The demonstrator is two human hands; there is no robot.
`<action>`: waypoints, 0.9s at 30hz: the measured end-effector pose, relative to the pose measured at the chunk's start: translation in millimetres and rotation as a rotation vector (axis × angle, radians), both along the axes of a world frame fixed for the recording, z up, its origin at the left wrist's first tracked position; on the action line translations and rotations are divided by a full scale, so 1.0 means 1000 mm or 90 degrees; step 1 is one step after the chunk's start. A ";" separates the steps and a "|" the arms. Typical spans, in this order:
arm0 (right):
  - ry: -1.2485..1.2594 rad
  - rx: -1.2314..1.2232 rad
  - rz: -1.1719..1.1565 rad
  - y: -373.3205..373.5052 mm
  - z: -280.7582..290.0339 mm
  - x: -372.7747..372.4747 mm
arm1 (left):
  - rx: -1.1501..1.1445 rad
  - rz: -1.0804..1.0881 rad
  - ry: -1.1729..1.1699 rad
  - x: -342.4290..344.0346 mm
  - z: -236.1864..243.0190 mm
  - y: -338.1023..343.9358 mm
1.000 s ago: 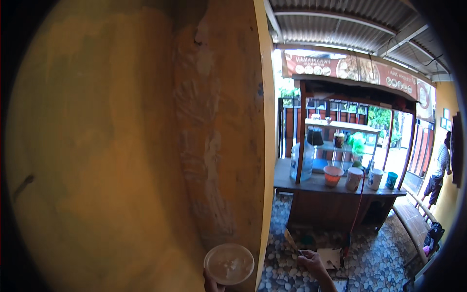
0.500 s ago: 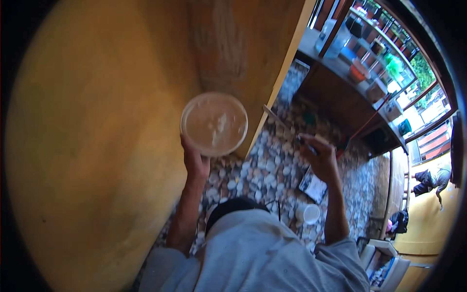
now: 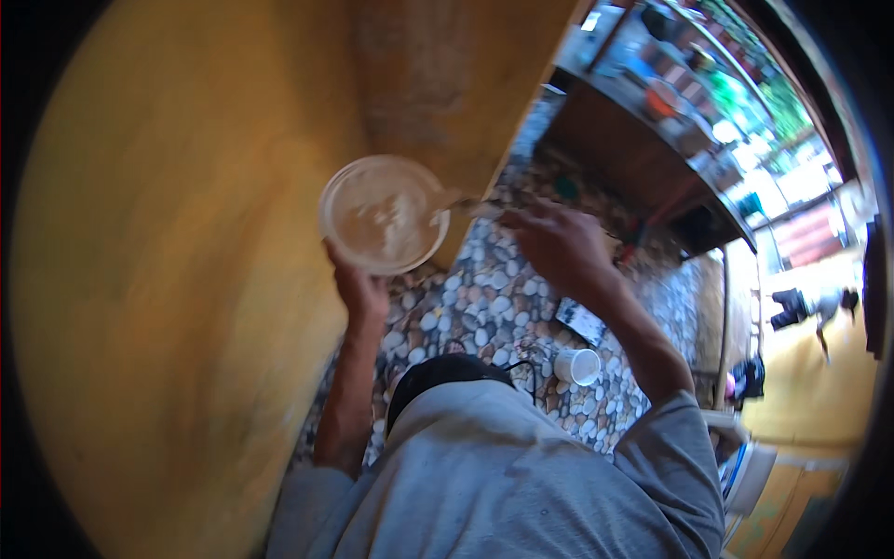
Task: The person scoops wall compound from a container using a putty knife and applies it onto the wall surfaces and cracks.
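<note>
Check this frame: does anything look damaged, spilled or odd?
A pale, streaky patch on the wall, beyond the round dish in the left hand, looks odd against the darker surface around it. Blur hides whether it is damage.

The view is taken from my head, through the left one of two side-by-side fisheye cameras. It faces steeply down along my front; its centre falls just below right of the dish [image 3: 384, 214]. The wall [image 3: 177, 279] is close and fills the area left of the dish. My shirt [image 3: 494, 456], below the dish, is seen from above at short range. My left hand [image 3: 361, 291], at the dish's lower edge, and right hand [image 3: 563, 244], to its right, are also near. The counter [image 3: 633, 140], upper right of the dish, is farther off and appears aslant.
</note>
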State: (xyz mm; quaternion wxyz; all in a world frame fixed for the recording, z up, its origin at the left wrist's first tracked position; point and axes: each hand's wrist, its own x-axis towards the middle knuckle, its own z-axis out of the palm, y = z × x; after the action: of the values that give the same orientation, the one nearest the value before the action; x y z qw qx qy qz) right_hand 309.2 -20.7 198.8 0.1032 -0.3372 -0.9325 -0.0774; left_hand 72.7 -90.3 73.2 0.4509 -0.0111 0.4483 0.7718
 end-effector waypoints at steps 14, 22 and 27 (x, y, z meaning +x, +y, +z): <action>-0.185 -0.080 -0.053 0.014 0.049 -0.040 | 0.057 -0.075 -0.026 -0.005 0.003 -0.008; -0.142 0.005 0.117 0.042 0.041 -0.042 | 0.069 -0.050 0.065 -0.008 -0.048 0.017; -0.158 -0.045 0.040 0.046 0.036 -0.067 | 0.095 -0.051 -0.018 -0.022 -0.047 0.005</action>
State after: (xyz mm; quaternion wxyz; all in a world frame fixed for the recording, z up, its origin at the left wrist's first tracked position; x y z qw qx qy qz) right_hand 242.4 25.3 235.1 -0.0226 -0.2993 -0.9503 -0.0826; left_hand 50.7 -84.9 25.8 0.4869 0.0294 0.3836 0.7842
